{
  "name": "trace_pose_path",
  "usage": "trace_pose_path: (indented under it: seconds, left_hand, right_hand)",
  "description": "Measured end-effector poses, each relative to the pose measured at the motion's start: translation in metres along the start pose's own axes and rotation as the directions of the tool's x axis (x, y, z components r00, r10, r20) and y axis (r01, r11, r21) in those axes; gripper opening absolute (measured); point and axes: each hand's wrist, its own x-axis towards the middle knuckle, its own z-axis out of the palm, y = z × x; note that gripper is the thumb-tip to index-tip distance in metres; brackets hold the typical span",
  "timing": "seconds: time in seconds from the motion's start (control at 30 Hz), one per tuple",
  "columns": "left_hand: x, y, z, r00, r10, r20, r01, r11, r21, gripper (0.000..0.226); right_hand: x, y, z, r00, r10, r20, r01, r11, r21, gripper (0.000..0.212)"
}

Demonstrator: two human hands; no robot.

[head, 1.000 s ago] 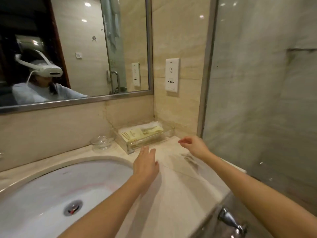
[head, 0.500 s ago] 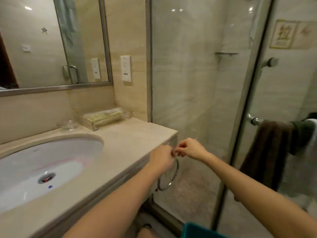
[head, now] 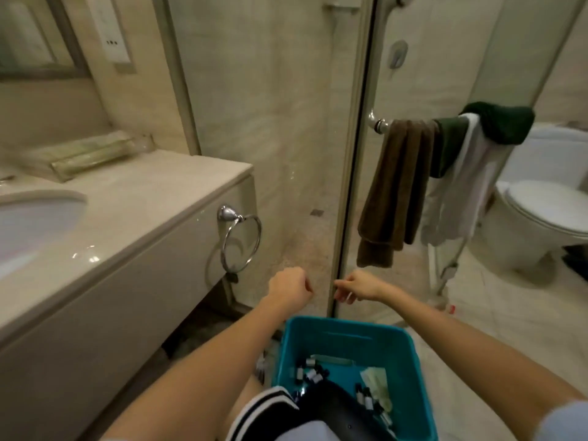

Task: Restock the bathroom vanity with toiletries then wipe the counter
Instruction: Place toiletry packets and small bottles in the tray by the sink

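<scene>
The toiletries, small dark bottles [head: 313, 375] and a pale paper sachet [head: 377, 383], lie on the bottom of a teal plastic basket [head: 337, 326]. The basket sits on the floor just below and on the near side of both sets of fingers.

The left hand [head: 288, 288] is curled into a fist with its back to the camera. The right hand [head: 361, 289] hangs near it, fingers bent inward and thumb pointing toward the left fist. Whether those fingers pinch anything cannot be told. The two hands are apart, and the edge of the glass shower door [head: 350, 154] rises between and beyond them.

A chrome towel ring [head: 241, 241] hangs up and left of the left knuckles, on the front of the vanity. The marble counter [head: 152, 198] lies farther left and higher, with the white sink basin [head: 35, 218] set into it and a clear tray of packets [head: 95, 152] at its back. A brown towel [head: 391, 192] hangs above the right fingers on the door's bar. The toilet [head: 547, 205] stands well off to their right.
</scene>
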Motion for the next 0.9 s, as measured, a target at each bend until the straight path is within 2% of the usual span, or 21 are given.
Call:
trace_pose_path:
  seconds: [0.17, 0.37, 0.53, 0.63, 0.7, 0.8, 0.9]
  left_hand:
    - [0.022, -0.006, 0.059, 0.986, -0.014, 0.165, 0.019, 0.999, -0.033, 0.015]
    - [0.051, -0.029, 0.133, 0.940, -0.044, 0.340, 0.074, 0.994, -0.076, 0.015]
    - [0.080, -0.059, 0.182, 0.904, -0.140, 0.404, 0.222, 0.961, -0.164, 0.020]
    - [0.088, -0.082, 0.219, 0.844, -0.227, 0.486, 0.393, 0.878, -0.273, 0.013]
    - [0.089, -0.102, 0.249, 0.793, -0.289, 0.536, 0.492, 0.824, -0.283, 0.013]
    - [0.086, -0.123, 0.284, 0.706, -0.313, 0.636, 0.569, 0.785, -0.245, 0.025]
    - [0.094, -0.131, 0.307, 0.660, -0.312, 0.684, 0.620, 0.740, -0.260, 0.042]
  right_hand:
    - [0.037, 0.062, 0.041, 0.990, 0.076, 0.115, -0.093, 0.984, 0.153, 0.036]
    - [0.081, 0.123, 0.090, 0.961, 0.175, 0.216, -0.205, 0.970, 0.127, 0.031]
    - [0.111, 0.155, 0.126, 0.937, 0.278, 0.212, -0.314, 0.936, 0.157, 0.018]
    - [0.127, 0.171, 0.155, 0.922, 0.337, 0.191, -0.366, 0.919, 0.146, 0.016]
    - [0.139, 0.182, 0.177, 0.898, 0.385, 0.211, -0.415, 0.901, 0.124, 0.022]
    - [0.154, 0.198, 0.214, 0.861, 0.443, 0.250, -0.483, 0.866, 0.128, 0.025]
    - [0.171, 0.208, 0.250, 0.809, 0.532, 0.250, -0.574, 0.807, 0.141, 0.023]
